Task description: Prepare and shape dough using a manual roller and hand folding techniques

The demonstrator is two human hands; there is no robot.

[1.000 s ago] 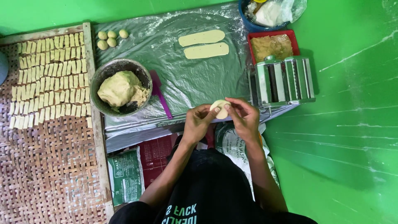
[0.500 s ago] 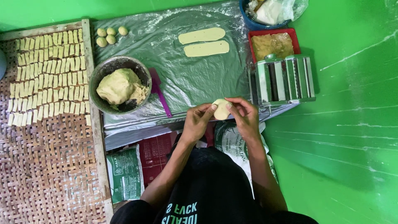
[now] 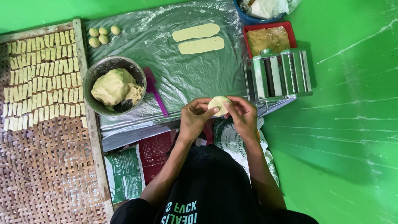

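Observation:
A small round piece of pale dough (image 3: 218, 104) is pinched between both hands, just above the near edge of a clear plastic sheet (image 3: 166, 49). My left hand (image 3: 194, 118) grips its left side, my right hand (image 3: 242, 115) its right side. A metal bowl (image 3: 93, 81) with a large lump of yellowish dough (image 3: 112, 86) stands to the left. Two flat oblong dough strips (image 3: 199, 38) lie at the far side of the sheet. Several small dough balls (image 3: 103, 35) sit at the sheet's far left corner.
A metal pasta roller (image 3: 280, 74) stands right of the hands, with a red tray of crumbly filling (image 3: 268, 38) and a blue bowl (image 3: 248, 16) behind it. A purple scraper (image 3: 152, 89) lies beside the bowl. A woven tray (image 3: 41, 174) at left holds several rows of cut dough pieces (image 3: 41, 79). Printed bags (image 3: 124, 172) lie under my arms.
The hands have barely shifted; the fingers keep working the dough piece in the same spot.

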